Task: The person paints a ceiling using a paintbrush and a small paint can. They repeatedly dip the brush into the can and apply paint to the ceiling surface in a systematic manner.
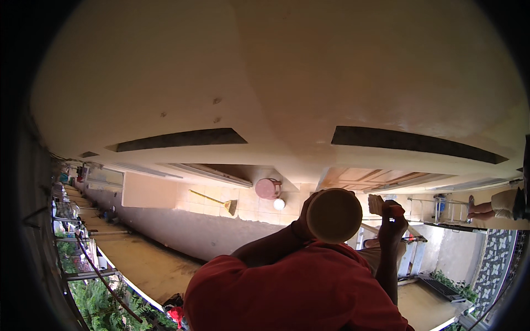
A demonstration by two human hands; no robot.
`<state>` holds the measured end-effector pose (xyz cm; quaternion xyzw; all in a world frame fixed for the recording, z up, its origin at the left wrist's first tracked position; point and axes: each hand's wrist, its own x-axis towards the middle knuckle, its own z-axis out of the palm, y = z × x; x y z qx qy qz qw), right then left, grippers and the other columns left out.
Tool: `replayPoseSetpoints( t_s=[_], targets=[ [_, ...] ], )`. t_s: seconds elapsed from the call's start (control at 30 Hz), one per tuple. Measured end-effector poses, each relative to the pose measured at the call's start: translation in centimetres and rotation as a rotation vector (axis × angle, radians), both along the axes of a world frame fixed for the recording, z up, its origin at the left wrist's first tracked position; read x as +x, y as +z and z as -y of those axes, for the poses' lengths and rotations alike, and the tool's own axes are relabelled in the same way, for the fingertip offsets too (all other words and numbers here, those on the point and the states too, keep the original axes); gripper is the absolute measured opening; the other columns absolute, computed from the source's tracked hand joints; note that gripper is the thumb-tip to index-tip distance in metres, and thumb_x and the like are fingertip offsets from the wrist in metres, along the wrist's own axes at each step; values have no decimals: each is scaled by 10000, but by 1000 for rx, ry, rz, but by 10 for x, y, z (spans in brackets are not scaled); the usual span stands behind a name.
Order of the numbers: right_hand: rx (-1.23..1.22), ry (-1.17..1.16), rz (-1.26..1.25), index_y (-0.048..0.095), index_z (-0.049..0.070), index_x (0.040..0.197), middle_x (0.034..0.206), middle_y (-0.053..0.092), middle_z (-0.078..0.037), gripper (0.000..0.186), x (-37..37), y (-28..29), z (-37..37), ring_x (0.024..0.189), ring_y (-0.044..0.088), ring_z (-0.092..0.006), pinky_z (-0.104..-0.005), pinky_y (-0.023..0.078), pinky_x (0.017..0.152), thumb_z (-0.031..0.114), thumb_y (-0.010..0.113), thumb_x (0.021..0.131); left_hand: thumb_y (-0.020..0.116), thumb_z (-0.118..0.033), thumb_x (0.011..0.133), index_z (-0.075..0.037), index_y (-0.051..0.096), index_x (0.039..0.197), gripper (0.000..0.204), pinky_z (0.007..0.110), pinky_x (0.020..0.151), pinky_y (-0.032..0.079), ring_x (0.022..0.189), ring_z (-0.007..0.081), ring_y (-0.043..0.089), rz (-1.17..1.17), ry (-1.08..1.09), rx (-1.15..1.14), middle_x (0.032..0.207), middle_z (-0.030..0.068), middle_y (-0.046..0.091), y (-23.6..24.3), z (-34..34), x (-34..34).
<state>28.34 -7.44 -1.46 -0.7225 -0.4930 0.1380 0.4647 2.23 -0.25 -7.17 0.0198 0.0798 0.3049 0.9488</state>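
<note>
My left hand (302, 219) is wrapped round the side of a round, pale tub (334, 216) in front of my chest. Its wide top faces up; what it contains is too even in tone to make out. To the right, my right hand (392, 216) is closed round the handle of a flat paintbrush (376, 204), whose pale bristles point left toward the tub. Brush and tub are apart. A large beige wall (287, 66) rises in front of me, with darker and lighter patches and a glossy area at the right.
Two long dark recesses (182, 139) break the wall. Below are a pink stool (268, 188), a white round container (279, 204) and a yellow broom (231, 206) on the tiled floor. A ladder (410, 256) stands at lower right; another person's legs (484, 208) show at far right.
</note>
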Motion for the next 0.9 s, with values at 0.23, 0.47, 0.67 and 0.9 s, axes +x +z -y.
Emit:
replayPoseSetpoints(
  t_s=[0.23, 0.47, 0.67, 0.9],
  targets=[
    [33, -255, -423, 778, -10, 1150, 1045, 775, -73, 291, 24, -17, 4, 858, 696, -157, -317, 567, 761, 268, 790, 1066, 500, -369, 1175, -40, 440, 1654, 584, 537, 1173, 559, 1447, 333, 600, 199, -51, -17, 1600, 200, 561, 9, -4, -3],
    [179, -469, -879, 727, -8, 1177, 1052, 773, -120, 326, 17, 10, 4, 901, 769, -216, -376, 679, 768, 300, 766, 1079, 640, -428, 1117, -67, 408, 1661, 694, 530, 1169, 554, 1435, 377, 576, 437, -153, -124, 1542, 218, 554, 46, -15, 11],
    [219, -408, -1120, 694, -1, 1221, 1136, 742, -115, 226, 20, 22, 5, 983, 767, -231, -401, 676, 825, 181, 727, 1091, 528, -500, 1145, -55, 401, 1674, 703, 554, 1180, 541, 1459, 371, 573, 386, -148, -30, 1610, 208, 535, 28, -18, 7],
    [514, -244, -826, 637, -53, 1193, 1067, 672, -101, 189, 15, 89, -1, 1003, 677, -168, -337, 573, 878, 62, 688, 1051, 578, -352, 1155, -52, 437, 1635, 583, 472, 1104, 613, 1392, 382, 628, 70, -5, 111, 1563, 230, 556, -6, -8, 6]
  ],
)
